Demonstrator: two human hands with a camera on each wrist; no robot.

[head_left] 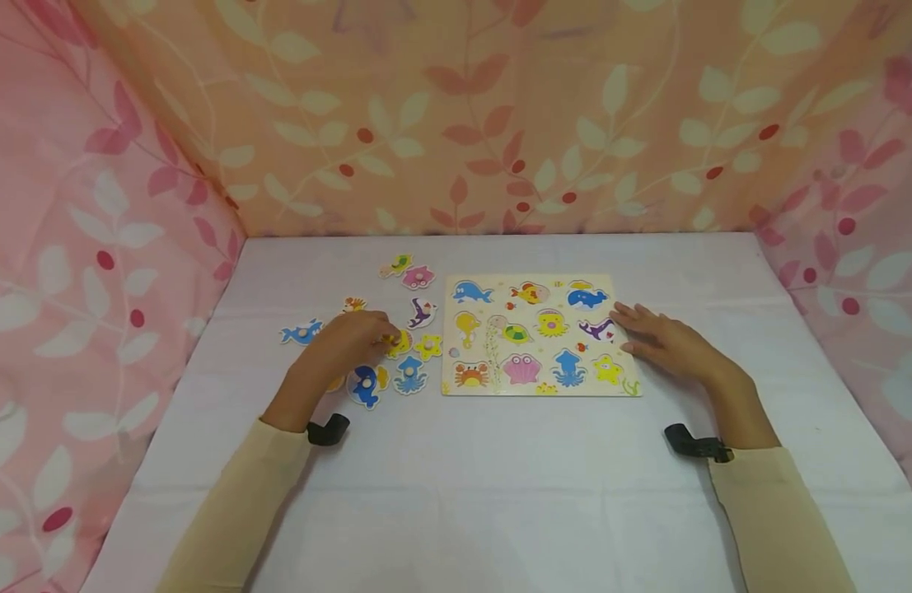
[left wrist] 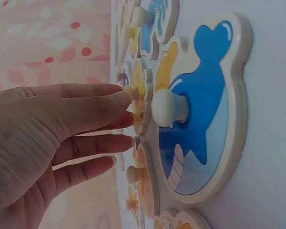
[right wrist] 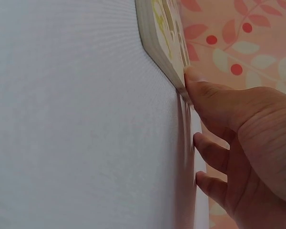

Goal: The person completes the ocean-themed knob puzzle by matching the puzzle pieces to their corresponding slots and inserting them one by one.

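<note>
My left hand (head_left: 344, 342) is over a cluster of knobbed wooden puzzle pieces, left of the puzzle board (head_left: 542, 389). In the left wrist view, its thumb and forefinger pinch the knob of a yellow puzzle piece (left wrist: 142, 102), part of which the fingers hide. A blue whale piece (left wrist: 200, 109) lies right beside that hand. At the board's right edge, my right hand (head_left: 671, 342) rests with its fingers extended. The right wrist view shows the thumb (right wrist: 200, 86) on the board's edge and the other fingertips near the white tablecloth.
Close around the left hand lie a blue squid piece (head_left: 410, 376), a yellow star (head_left: 429, 347), a purple piece (head_left: 422, 313) and a blue shark-like piece (head_left: 302, 332). Farther back are a pink shell (head_left: 418, 277) and a turtle piece (head_left: 399, 264). Floral curtains (head_left: 500, 123) border the table.
</note>
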